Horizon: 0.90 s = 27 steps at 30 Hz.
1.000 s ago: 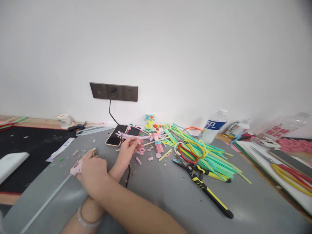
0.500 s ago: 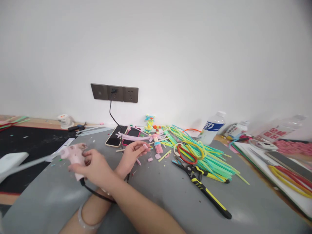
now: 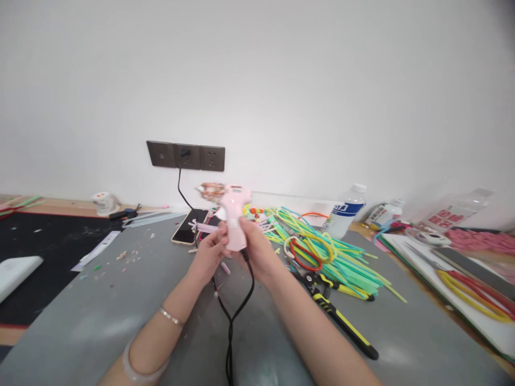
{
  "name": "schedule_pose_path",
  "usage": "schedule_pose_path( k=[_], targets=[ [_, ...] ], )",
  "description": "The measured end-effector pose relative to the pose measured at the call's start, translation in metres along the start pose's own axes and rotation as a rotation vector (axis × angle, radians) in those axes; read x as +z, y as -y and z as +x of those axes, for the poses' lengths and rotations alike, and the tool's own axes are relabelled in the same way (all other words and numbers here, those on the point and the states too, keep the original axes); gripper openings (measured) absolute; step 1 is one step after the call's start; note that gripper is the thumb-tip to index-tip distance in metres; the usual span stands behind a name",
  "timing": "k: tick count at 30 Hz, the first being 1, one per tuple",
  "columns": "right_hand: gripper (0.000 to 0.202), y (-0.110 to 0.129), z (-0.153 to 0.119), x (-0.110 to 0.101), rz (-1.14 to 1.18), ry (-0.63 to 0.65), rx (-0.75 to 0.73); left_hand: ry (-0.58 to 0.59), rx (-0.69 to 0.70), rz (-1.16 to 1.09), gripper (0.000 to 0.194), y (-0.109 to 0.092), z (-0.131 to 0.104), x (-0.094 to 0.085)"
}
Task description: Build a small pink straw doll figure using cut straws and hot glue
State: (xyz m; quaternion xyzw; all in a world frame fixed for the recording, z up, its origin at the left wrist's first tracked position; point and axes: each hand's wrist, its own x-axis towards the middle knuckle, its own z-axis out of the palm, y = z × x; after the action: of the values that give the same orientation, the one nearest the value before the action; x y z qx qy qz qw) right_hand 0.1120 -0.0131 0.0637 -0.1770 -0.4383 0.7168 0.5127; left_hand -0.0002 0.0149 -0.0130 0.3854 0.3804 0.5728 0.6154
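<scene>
A pink glue gun [image 3: 234, 217] is raised over the middle of the grey mat, its nozzle pointing left and a clear glue stick [image 3: 293, 200] running out of its back to the right. My right hand [image 3: 257, 249] is wrapped round its handle, from which a black cable hangs. Just left of the handle, my left hand [image 3: 209, 254] has its fingers pinched together; what lies between them is too hidden to make out. Behind the hands are a phone [image 3: 185, 229] and lilac fuzzy stems [image 3: 207, 228]. The small figure behind the gun is mostly covered.
Green and yellow stems [image 3: 350, 262], red-and-yellow scissors [image 3: 308, 257] and black-yellow pliers [image 3: 346, 324] lie to the right. A bottle [image 3: 344, 212] stands behind them. Small scraps [image 3: 126, 254] dot the mat's left side. Sockets [image 3: 187, 155] are on the wall.
My right hand has swung the glue gun from the left over to the middle and turned its handle downward. My arms are no longer crossed. My left hand has shifted slightly left.
</scene>
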Motion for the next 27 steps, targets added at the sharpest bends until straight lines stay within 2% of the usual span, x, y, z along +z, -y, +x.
schedule_pose_path(
  k=[4,7,10,13,17,21,27],
  targets=[
    [0.036,0.023,-0.021,-0.034,-0.128,-0.21,-0.105,0.064,-0.051,-0.105,0.037,-0.008,-0.008,0.004],
    [0.036,0.018,-0.027,-0.052,-0.187,-0.333,-0.158,0.1,-0.068,-0.134,0.028,-0.01,-0.01,0.006],
    [0.036,0.003,-0.027,-0.066,-0.234,-0.39,-0.178,0.125,-0.085,-0.133,0.024,-0.009,-0.011,0.007],
    [0.033,-0.011,-0.027,-0.078,-0.328,-0.412,-0.178,0.115,-0.104,-0.147,0.027,-0.01,-0.012,0.009],
    [0.046,-0.017,-0.03,-0.085,-0.429,-0.4,-0.174,0.186,-0.192,-0.119,0.021,-0.013,-0.017,0.012],
    [0.048,-0.016,-0.033,-0.083,-0.447,-0.364,-0.149,0.239,-0.269,-0.086,0.024,-0.015,-0.022,0.015],
    [0.039,-0.016,-0.035,-0.077,-0.425,-0.372,-0.119,0.222,-0.246,-0.051,0.028,-0.016,-0.024,0.017]
  ],
)
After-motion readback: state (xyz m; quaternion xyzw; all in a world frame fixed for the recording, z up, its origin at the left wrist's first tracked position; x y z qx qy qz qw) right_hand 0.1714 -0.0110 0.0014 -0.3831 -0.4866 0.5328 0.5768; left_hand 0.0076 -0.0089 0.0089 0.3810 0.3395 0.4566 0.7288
